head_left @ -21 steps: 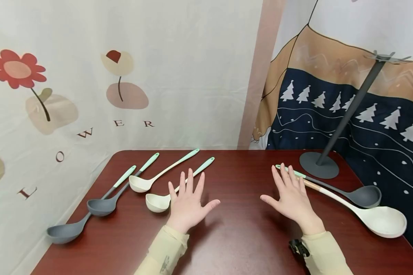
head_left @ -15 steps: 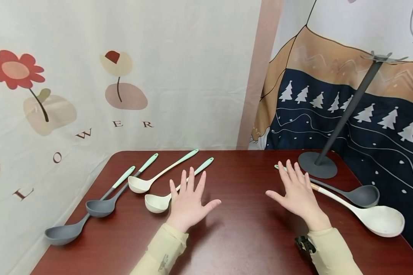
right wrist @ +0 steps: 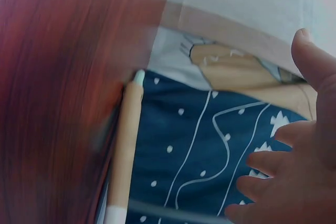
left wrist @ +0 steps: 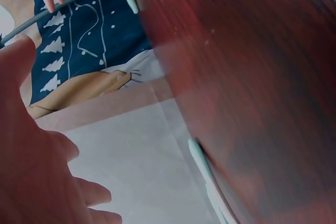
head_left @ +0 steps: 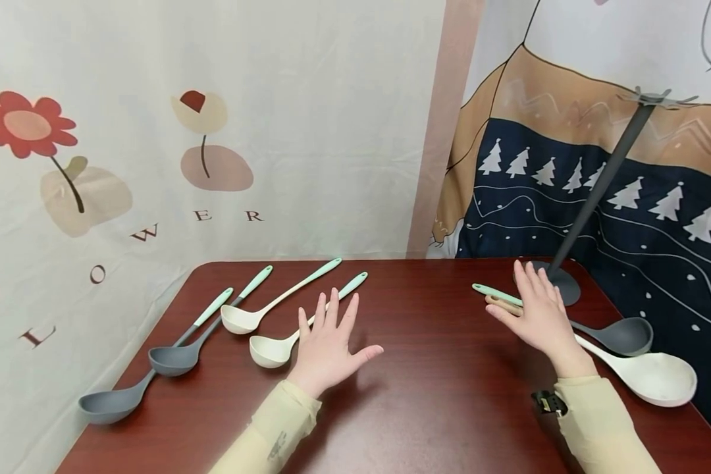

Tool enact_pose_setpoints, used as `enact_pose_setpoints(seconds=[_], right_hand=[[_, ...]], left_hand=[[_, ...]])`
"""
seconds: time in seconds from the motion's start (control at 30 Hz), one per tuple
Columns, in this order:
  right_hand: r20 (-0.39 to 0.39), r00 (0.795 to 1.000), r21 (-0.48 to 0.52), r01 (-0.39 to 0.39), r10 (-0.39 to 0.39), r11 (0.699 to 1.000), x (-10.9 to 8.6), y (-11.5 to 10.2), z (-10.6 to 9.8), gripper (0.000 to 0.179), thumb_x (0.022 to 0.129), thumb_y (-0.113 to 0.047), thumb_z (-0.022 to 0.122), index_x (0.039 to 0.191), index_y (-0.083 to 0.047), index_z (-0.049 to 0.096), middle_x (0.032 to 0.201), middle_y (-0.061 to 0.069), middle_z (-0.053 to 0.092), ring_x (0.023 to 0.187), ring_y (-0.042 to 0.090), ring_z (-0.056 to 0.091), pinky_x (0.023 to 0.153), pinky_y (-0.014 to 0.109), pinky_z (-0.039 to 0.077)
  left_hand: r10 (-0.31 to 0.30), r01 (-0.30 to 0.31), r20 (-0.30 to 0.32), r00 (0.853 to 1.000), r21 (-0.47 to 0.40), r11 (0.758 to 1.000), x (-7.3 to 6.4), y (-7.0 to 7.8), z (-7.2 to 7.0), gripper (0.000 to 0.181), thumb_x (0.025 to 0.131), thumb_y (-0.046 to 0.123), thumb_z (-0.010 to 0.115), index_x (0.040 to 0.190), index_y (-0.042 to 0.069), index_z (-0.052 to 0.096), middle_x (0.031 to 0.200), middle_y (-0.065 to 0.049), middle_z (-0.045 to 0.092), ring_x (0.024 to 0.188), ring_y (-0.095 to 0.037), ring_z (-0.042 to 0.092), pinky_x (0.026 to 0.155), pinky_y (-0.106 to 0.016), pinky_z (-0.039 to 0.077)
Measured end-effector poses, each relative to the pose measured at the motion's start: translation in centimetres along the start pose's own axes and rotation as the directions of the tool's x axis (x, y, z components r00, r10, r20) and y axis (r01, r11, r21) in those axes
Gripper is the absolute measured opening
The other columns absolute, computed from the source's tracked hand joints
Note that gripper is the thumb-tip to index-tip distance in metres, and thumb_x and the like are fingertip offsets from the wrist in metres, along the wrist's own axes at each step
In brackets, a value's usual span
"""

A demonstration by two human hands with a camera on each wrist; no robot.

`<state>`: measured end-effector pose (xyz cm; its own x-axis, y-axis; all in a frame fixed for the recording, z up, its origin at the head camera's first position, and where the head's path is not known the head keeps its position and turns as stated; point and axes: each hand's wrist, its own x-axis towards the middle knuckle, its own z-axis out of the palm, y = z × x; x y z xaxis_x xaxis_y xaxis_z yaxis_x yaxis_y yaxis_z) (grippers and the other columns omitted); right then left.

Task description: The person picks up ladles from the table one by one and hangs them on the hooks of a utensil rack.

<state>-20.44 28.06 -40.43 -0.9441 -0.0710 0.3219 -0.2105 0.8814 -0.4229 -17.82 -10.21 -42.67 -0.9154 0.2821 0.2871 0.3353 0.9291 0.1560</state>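
Observation:
My left hand point(head_left: 326, 345) hovers palm down with fingers spread, holding nothing. It overlaps the handle of a cream ladle point(head_left: 270, 351) with a mint grip. My right hand point(head_left: 542, 316), fingers straight and thumb out, is raised over the handles of a white ladle point(head_left: 658, 380) with a wooden grip and a dark grey ladle point(head_left: 621, 337) with a mint grip. Part of both handles is hidden behind it. In the right wrist view the wooden grip point(right wrist: 125, 145) lies apart from the fingers. Behind the right fingertips stands a grey utensil stand point(head_left: 592, 197).
Another cream ladle point(head_left: 241, 319) lies farther back on the left. Two dark grey ladles point(head_left: 174, 360) with mint handles lie at the far left, one overlapping the other. All rest on a dark red-brown table point(head_left: 415, 395), with printed curtains point(head_left: 332, 131) behind.
My right hand has moved right and away from me, from the handle ends to the foot of the stand. The left hand has barely shifted, and the ladles stay put.

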Motion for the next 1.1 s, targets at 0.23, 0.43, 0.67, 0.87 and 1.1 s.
enact_pose_setpoints(seconds=[0.23, 0.43, 0.67, 0.87, 1.1], right_hand=[[-0.035, 0.997, 0.056, -0.069, 0.071, 0.996, 1.0, 1.9, -1.5, 0.100, 0.092, -0.048, 0.066, 0.155, 0.005, 0.010, 0.156, 0.036, 0.012, 0.143, 0.054, 0.006, 0.107, 0.074, 0.009], [-0.108, 0.989, 0.097, -0.090, 0.100, 0.991, 2.1, 3.1, -3.0, 0.096, 0.094, -0.045, 0.063, 0.155, 0.006, 0.009, 0.156, 0.035, 0.012, 0.144, 0.053, 0.006, 0.111, 0.070, 0.009], [-0.157, 0.980, 0.100, -0.110, 0.125, 0.989, 2.9, 4.0, -4.1, 0.095, 0.095, -0.045, 0.062, 0.154, 0.009, 0.010, 0.155, 0.037, 0.013, 0.144, 0.053, 0.008, 0.115, 0.064, 0.007], [-0.210, 0.960, 0.119, -0.162, 0.184, 0.980, 3.5, 4.5, -4.8, 0.093, 0.096, -0.044, 0.061, 0.155, 0.007, 0.010, 0.155, 0.036, 0.018, 0.141, 0.055, 0.014, 0.111, 0.068, 0.016], [-0.233, 0.931, 0.151, -0.249, 0.280, 0.957, 4.6, 5.0, -5.8, 0.092, 0.096, -0.047, 0.056, 0.156, 0.003, 0.006, 0.156, 0.034, 0.017, 0.142, 0.053, 0.016, 0.111, 0.067, 0.018]], left_hand=[[0.000, 0.000, -0.006, 1.000, -0.036, 0.999, 0.5, 0.2, 0.6, 0.104, 0.080, 0.082, 0.051, 0.160, 0.025, 0.018, 0.162, -0.017, 0.017, 0.150, -0.036, 0.010, 0.113, -0.067, 0.005], [0.003, -0.004, -0.023, 1.000, -0.044, 0.999, 0.8, 0.4, 0.9, 0.105, 0.080, 0.084, 0.047, 0.160, 0.024, 0.018, 0.161, -0.017, 0.021, 0.149, -0.036, 0.015, 0.113, -0.067, 0.009], [-0.002, -0.002, -0.042, 0.999, -0.086, 0.996, 1.1, 0.8, 1.2, 0.106, 0.079, 0.084, 0.049, 0.160, 0.023, 0.018, 0.160, -0.017, 0.024, 0.149, -0.036, 0.016, 0.114, -0.065, 0.008], [-0.015, 0.006, -0.064, 0.998, -0.144, 0.990, 1.4, 1.4, 1.3, 0.106, 0.079, 0.081, 0.053, 0.160, 0.022, 0.018, 0.162, -0.014, 0.022, 0.149, -0.033, 0.016, 0.115, -0.063, 0.006], [0.016, -0.034, -0.114, 0.993, -0.162, 0.986, 1.8, 2.1, 1.6, 0.104, 0.080, 0.079, 0.055, 0.158, 0.016, 0.026, 0.159, -0.015, 0.028, 0.146, -0.036, 0.023, 0.113, -0.066, 0.013]])
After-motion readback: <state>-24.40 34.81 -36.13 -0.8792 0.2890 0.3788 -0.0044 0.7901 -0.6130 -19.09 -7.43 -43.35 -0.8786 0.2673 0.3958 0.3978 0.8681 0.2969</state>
